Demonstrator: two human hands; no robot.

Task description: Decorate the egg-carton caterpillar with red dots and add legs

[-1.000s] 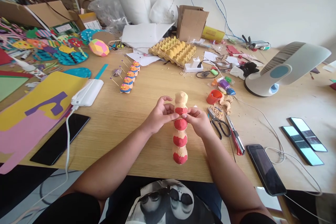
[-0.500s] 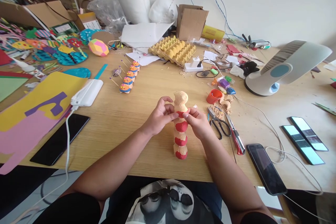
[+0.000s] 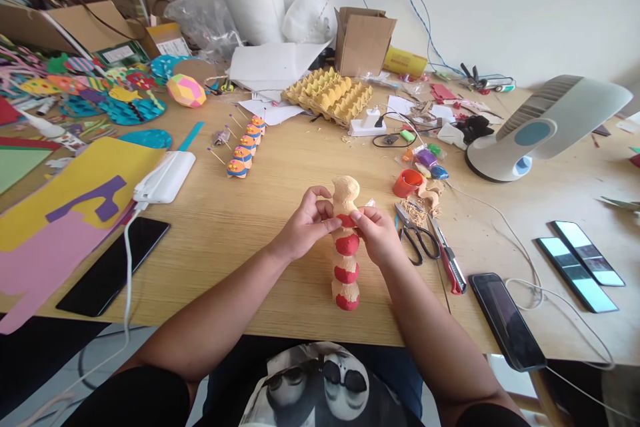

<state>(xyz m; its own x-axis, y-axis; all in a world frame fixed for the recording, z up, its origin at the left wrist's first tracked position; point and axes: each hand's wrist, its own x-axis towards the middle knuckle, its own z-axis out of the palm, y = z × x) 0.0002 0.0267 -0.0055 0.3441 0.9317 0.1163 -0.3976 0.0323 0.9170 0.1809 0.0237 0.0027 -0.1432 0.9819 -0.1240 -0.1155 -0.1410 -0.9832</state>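
A pale egg-carton strip [image 3: 346, 259] with red patches of clay on several of its bumps stands lengthwise before me, its plain bump at the far end. My left hand [image 3: 313, 219] grips its left side, thumb pressed at the edge of the upper red patch. On the other side my right hand [image 3: 373, 227] pinches the same patch with thumb and fingertips. Beyond my left hand sits a finished-looking strip [image 3: 245, 150] in orange and blue with pins stuck in it. Scissors [image 3: 419, 237] and a red box cutter [image 3: 450, 260] lie beside my right hand.
An orange-red cup [image 3: 407, 183] and carton scraps [image 3: 429, 197] lie right of centre. A white fan [image 3: 525, 133] stands farther right. Phones [image 3: 507, 323] rest near the front edge. At left are coloured sheets [image 3: 40, 233] and a white power bank [image 3: 173, 177]; a yellow egg tray [image 3: 327, 97] is behind.
The strip has shifted slightly toward me and to the right, its near end lower in view. Both hands keep their grip on it.
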